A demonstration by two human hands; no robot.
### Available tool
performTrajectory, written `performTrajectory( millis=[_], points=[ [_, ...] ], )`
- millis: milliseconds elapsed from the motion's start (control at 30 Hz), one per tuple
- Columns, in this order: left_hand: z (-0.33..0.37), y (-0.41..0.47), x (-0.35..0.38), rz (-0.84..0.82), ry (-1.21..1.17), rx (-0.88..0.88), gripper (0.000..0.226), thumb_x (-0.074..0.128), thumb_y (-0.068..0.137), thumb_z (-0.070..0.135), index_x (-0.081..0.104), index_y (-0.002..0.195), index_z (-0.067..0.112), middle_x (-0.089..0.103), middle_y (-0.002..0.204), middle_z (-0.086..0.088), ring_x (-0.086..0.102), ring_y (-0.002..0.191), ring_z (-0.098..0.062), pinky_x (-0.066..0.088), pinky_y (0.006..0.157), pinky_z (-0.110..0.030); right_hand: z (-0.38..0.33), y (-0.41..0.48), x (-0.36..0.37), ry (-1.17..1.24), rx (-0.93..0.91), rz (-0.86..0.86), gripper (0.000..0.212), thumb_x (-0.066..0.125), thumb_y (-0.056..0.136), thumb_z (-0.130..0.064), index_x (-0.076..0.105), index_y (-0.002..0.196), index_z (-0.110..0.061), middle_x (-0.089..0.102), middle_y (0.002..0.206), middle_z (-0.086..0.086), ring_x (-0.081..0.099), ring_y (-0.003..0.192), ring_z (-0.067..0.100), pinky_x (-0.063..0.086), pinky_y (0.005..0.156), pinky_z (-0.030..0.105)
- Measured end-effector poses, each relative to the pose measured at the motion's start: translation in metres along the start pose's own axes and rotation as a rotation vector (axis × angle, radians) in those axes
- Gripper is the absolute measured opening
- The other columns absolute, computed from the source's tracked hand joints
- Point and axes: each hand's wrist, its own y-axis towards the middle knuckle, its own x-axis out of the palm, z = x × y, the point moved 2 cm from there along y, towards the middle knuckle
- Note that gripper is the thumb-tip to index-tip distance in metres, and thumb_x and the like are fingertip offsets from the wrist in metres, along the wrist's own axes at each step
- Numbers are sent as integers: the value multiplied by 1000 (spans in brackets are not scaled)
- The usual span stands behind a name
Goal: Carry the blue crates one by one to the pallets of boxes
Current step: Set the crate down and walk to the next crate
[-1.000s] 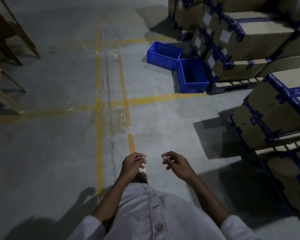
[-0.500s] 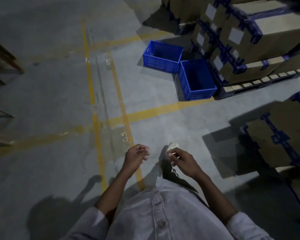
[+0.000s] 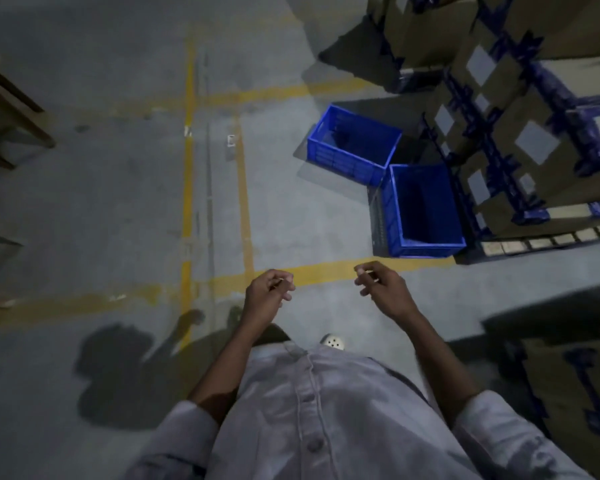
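open floor ahead; stacked boxes wall in both crates' right side.

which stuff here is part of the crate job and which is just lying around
Job: far blue crate, near blue crate, pallet of boxes, left hand, right hand, both empty.
Lying about: wooden furniture legs, yellow floor lines.

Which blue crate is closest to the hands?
The crate beside the pallet, its near end just past the yellow floor line ahead of the right hand. The other crate sits farther off, behind its far left corner.
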Motion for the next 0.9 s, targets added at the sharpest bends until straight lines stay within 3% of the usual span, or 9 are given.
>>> performTrajectory(
  millis=[67,200,267,333,433,600,733,900],
  points=[
    [12,31,7,11,-13,-22,7,75,110,12,80,107,14,85,93,-13,72,69,-16,48,56,-24,-18,41,-2,-2,-4,-36,12,66,111,-36,76,113,-31,82,92,-4,78,75,17,48,63,17],
    [4,98,15,-8,-27,-119,17,81,104,15,85,96,29,85,92,-12,75,73,-28,52,68,-35,-35,109,13,9,-5,-135,12,66,112,-36,76,113,-29,82,95,-2,78,76,19,49,63,15],
    [4,140,12,-16,-16,-153,14,83,102,12,85,99,25,85,92,-14,74,74,-31,52,71,-40,-40,145,18,17,34,-195,13,66,113,-32,76,115,-24,82,97,2,78,79,24,51,63,14],
    [20,184,4,-19,-10,-156,9,81,104,5,81,106,14,84,93,-17,72,75,-31,50,64,-32,-49,183,17,7,68,-240,15,66,113,-29,77,118,-21,83,99,4,78,82,27,52,64,14],
    [56,275,-14,17,-51,-214,9,78,102,-2,80,105,7,80,92,-26,69,72,-28,49,59,-28,-68,253,9,0,115,-183,14,65,113,-33,77,117,-27,83,99,0,78,82,26,52,68,20],
    [149,424,-25,-52,67,-170,9,75,110,15,81,103,17,85,90,-8,72,75,-27,50,62,-32,-124,360,-1,84,104,-43,15,63,113,-39,76,117,-33,81,98,-6,78,80,15,53,73,25],
    [223,509,2,-183,200,-66,10,73,112,26,81,106,22,86,93,0,76,76,-17,55,68,-33,-167,420,-20,180,71,-11,17,61,114,-39,75,122,-32,81,103,-5,78,85,17,57,73,21],
    [264,593,54,-214,205,-58,10,74,112,25,80,104,24,86,91,-1,74,71,-14,52,62,-29,-161,496,-41,212,135,35,15,63,112,-41,77,117,-36,81,103,-4,78,92,21,58,79,34]
  ],
)
